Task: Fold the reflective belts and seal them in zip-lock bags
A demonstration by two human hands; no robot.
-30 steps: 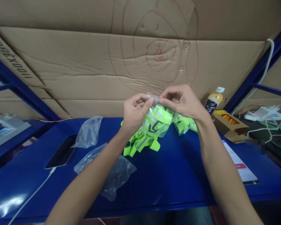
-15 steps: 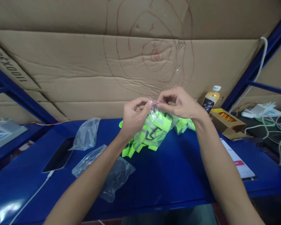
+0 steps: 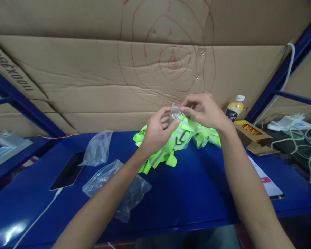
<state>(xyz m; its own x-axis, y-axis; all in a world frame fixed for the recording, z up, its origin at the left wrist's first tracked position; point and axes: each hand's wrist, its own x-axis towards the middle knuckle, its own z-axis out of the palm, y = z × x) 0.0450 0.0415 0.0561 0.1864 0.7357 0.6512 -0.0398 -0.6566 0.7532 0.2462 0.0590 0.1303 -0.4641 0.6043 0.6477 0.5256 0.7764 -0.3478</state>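
Clear bag (image 3: 176, 133) stuffed with neon-green vest, mouth pinched by left hand (image 3: 157, 133) and right hand (image 3: 204, 112) fingers

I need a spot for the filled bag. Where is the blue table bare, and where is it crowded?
Bare blue table lies between the forearms, in front of the green vests. The left side is crowded with empty bags and a phone. To the right lie a paper sheet, a cardboard box and a bottle.
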